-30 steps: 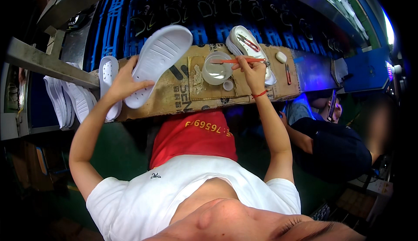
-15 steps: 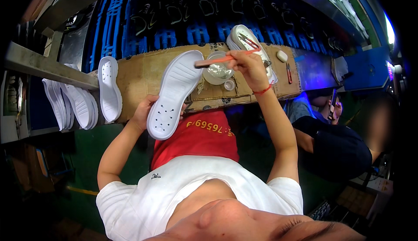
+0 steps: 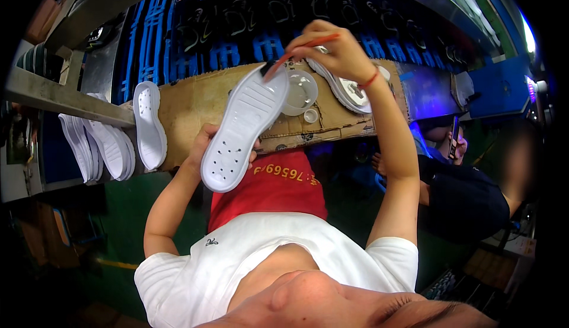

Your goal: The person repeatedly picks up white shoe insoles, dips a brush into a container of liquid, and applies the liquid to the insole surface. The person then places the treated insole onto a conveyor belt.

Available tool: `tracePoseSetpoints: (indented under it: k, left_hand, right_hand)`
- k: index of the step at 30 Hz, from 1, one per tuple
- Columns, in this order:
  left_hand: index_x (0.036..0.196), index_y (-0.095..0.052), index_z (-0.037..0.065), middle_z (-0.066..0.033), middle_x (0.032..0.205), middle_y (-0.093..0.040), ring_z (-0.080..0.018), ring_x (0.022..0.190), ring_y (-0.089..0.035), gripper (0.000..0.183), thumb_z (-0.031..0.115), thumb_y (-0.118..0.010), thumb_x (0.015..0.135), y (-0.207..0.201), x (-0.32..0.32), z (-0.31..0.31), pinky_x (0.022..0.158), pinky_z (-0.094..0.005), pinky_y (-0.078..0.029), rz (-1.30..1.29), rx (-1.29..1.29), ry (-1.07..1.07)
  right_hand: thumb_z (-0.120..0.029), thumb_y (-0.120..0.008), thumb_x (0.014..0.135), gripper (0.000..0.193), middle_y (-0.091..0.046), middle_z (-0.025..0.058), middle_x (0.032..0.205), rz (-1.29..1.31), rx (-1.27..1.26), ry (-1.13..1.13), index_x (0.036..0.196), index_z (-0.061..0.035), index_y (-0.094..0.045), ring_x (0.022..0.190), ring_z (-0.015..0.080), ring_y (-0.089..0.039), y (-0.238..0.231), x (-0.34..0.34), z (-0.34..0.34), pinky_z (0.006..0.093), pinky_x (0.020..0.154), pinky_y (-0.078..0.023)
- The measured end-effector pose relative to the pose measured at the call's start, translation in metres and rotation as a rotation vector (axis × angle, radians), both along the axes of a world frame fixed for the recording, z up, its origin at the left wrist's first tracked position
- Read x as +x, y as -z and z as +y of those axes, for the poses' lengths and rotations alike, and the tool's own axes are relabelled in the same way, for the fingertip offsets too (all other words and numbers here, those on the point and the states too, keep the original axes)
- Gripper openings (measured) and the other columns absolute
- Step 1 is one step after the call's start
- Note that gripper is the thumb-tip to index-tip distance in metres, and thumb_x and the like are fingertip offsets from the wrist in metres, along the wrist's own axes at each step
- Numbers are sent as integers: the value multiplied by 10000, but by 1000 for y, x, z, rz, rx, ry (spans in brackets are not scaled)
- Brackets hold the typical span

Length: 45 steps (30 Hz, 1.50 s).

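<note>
Head view: where was the long white sole with small holes (image 3: pixel 246 114)?

"Raised, partly over the flat brown cardboard (image 3: pixel 189 100), just left of the round clear plastic bowl (image 3: pixel 315 93)."

"And the grips?"

"The bare left hand (image 3: pixel 202 144) grasped it by both sides near its holed end. The bare right hand (image 3: pixel 333 49) pinched a slim orange-handled brush (image 3: pixel 285 59), its dark tip at the sole's far end."

"Anything else there?"

"Another curved white sole (image 3: pixel 150 128) lay by the cardboard's left end."
</note>
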State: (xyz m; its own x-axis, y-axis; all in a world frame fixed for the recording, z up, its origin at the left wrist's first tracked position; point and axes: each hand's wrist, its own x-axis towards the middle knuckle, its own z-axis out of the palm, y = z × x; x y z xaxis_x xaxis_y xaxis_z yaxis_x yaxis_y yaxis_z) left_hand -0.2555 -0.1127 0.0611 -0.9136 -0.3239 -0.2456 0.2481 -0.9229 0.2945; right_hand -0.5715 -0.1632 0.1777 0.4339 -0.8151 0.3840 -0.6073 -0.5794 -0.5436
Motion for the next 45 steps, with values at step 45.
tracePoseSetpoints:
  k: [45]
  left_hand:
    - [1381,-377,91,-95,1351,-470,-236,1281,-443,740,93,-777,759,-14,8,-5,1072,-354,-371,-671,-1511,-718]
  right_hand:
    - [-195,-650,901,172,-706,30,872,-286,151,24,970,-64,-737,871,138,-615,38,42,21,281,757,-496]
